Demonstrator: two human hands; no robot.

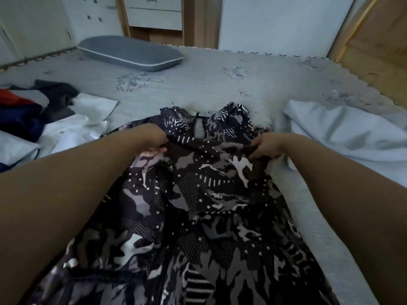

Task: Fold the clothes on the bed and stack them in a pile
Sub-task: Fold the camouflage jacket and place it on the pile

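Observation:
A black, grey and white patterned dress (198, 205) lies spread on the bed (198, 84), running from the near edge toward the middle. My left hand (154, 142) grips the fabric near its upper left side. My right hand (266, 146) pinches a bunch of the fabric near the upper right side. The dress's straps and top end (204, 122) lie crumpled just beyond both hands.
A heap of unfolded clothes, red, navy, dark grey and white (44, 115), lies at the left. A grey pillow (132, 52) sits at the far side. A pale blue quilt (348, 133) is bunched at the right. White cupboards and a wooden door frame stand behind.

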